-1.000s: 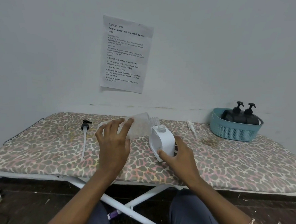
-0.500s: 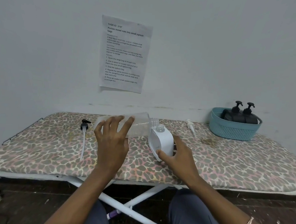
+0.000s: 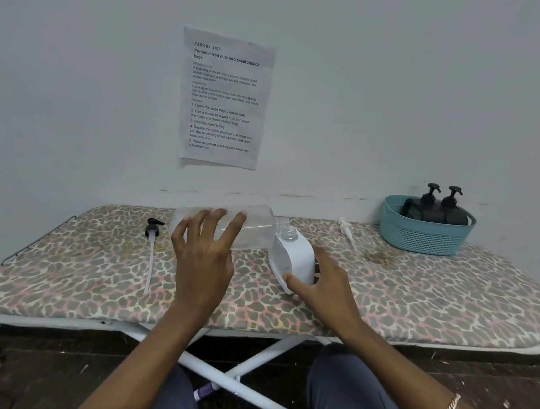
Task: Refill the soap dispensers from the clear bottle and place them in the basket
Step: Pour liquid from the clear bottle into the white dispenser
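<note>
The clear plastic bottle [image 3: 254, 225] lies near-horizontal, mouth rightward over the neck of the white rounded dispenser [image 3: 294, 256]. The left grip [image 3: 205, 254] wraps the bottle. The right grip [image 3: 324, 280] clasps the dispenser on the leopard-print ironing board [image 3: 415, 295], with a grey wall [image 3: 363, 99] behind.

The left hand [image 3: 204, 257] has lifted the back end of the bottle [image 3: 254, 225]. A second ago that end hung lower than the neck, so the bottle sloped up toward the dispenser [image 3: 294, 256]. Now the bottle lies about flat, and its neck tips a little down. The mouth of the bottle sits just above the open hole on top of the dispenser, a bit closer than before. The hand has slid a little to the left along the bottle. Its fingers now spread wider over the top of the bottle.
</note>
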